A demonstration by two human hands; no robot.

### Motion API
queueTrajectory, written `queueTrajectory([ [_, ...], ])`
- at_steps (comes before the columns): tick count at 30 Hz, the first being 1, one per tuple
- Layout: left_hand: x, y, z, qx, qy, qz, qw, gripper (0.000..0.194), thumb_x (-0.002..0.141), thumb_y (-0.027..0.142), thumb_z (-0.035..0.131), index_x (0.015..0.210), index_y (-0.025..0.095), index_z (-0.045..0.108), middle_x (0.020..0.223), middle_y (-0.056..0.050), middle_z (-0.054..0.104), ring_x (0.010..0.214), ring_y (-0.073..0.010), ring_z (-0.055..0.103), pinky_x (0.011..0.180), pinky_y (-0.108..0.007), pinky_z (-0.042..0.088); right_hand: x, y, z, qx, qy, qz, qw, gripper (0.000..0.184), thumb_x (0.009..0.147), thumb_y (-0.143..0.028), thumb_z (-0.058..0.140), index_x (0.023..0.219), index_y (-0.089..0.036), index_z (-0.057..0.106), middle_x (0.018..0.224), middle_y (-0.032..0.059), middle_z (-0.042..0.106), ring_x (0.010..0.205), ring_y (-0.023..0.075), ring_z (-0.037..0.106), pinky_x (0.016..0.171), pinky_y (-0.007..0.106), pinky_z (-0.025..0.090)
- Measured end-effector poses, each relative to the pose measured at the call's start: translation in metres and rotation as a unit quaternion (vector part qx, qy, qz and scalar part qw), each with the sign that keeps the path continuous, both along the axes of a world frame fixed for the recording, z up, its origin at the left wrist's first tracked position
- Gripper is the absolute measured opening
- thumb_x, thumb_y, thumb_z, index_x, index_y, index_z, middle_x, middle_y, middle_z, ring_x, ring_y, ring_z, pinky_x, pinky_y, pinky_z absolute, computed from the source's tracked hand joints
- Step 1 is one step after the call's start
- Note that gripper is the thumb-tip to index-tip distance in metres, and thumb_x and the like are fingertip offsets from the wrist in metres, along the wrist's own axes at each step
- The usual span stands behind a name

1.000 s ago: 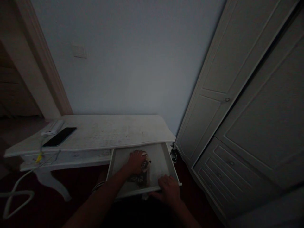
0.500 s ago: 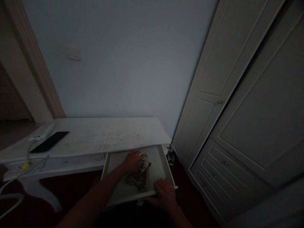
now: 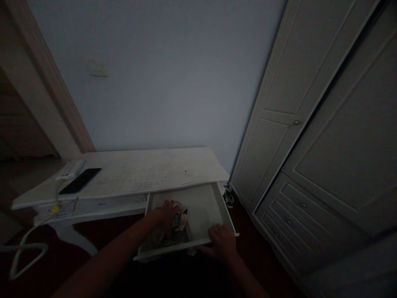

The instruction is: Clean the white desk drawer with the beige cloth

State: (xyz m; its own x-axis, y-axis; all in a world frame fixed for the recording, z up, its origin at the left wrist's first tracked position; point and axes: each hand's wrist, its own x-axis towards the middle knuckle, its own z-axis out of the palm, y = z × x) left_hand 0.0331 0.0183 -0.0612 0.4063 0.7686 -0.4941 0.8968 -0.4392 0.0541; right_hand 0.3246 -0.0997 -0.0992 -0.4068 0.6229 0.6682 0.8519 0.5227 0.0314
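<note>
A white drawer stands pulled out from the desk. Inside its left half, my left hand has its fingers bent over a crumpled brown-and-white bundle, too dim to name more exactly. Darker patterned stuff lies just below the bundle, near the drawer's front; part of it is hidden by the left hand and forearm. My right hand grips the drawer's front panel near its right corner, fingers over the top edge and thumb on the outer side.
On the white desk top lie a dark phone and a white box-like item with a cable hanging down left. A white wardrobe stands close at the right. Dark shoes sit on the floor between.
My left hand and the bundle have moved left and nearer to me within the drawer. My right hand stays on the drawer front. The whole view has shifted slightly.
</note>
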Motion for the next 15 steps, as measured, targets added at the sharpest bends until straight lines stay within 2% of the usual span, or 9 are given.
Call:
queueTrajectory([
  [3, 0.005, -0.017, -0.002, 0.055, -0.011, -0.064, 0.996, 0.128, 0.044, 0.044, 0.093, 0.157, 0.036, 0.033, 0.170, -0.017, 0.022, 0.151, -0.0517, 0.023, 0.102, -0.075, 0.043, 0.000, 0.000, -0.001, 0.001, 0.000, 0.001, 1.000, 0.059, 0.087, -0.080, 0.057, 0.071, -0.023, 0.056, 0.067, 0.0018, 0.063, 0.065, 0.0180, 0.055, 0.069, 0.036, 0.029],
  [5, 0.004, -0.020, 0.001, 0.071, -0.014, -0.083, 0.994, 0.121, 0.047, 0.043, 0.093, 0.154, 0.037, 0.036, 0.168, -0.017, 0.026, 0.148, -0.0501, 0.027, 0.103, -0.074, 0.043, 0.000, 0.001, -0.002, 0.005, 0.007, 0.004, 1.000, 0.058, 0.088, -0.079, 0.057, 0.072, -0.023, 0.057, 0.067, 0.0019, 0.064, 0.066, 0.0182, 0.056, 0.070, 0.036, 0.030],
  [11, 0.006, -0.005, 0.016, 0.059, -0.048, -0.103, 0.992, 0.106, 0.051, 0.041, 0.090, 0.147, 0.035, 0.047, 0.162, -0.014, 0.035, 0.147, -0.0465, 0.031, 0.105, -0.066, 0.046, 0.000, 0.002, -0.004, 0.018, 0.011, 0.003, 1.000, 0.059, 0.086, -0.081, 0.058, 0.073, -0.023, 0.057, 0.067, 0.0022, 0.064, 0.069, 0.0191, 0.057, 0.073, 0.036, 0.031],
  [13, 0.015, -0.001, 0.017, 0.082, -0.079, -0.056, 0.992, 0.106, 0.052, 0.038, 0.089, 0.149, 0.035, 0.046, 0.163, -0.013, 0.036, 0.148, -0.0440, 0.031, 0.110, -0.062, 0.044, -0.001, 0.002, -0.004, 0.012, 0.005, 0.001, 1.000, 0.059, 0.085, -0.081, 0.058, 0.073, -0.023, 0.057, 0.068, 0.0024, 0.064, 0.069, 0.0193, 0.057, 0.072, 0.036, 0.031],
  [15, 0.029, 0.003, 0.018, 0.114, -0.100, 0.033, 0.988, 0.103, 0.059, 0.040, 0.085, 0.153, 0.035, 0.042, 0.163, -0.012, 0.035, 0.148, -0.0420, 0.033, 0.111, -0.059, 0.044, -0.001, 0.002, -0.005, 0.006, 0.005, 0.000, 1.000, 0.059, 0.085, -0.081, 0.058, 0.073, -0.023, 0.056, 0.068, 0.0025, 0.063, 0.069, 0.0196, 0.057, 0.072, 0.036, 0.031],
])
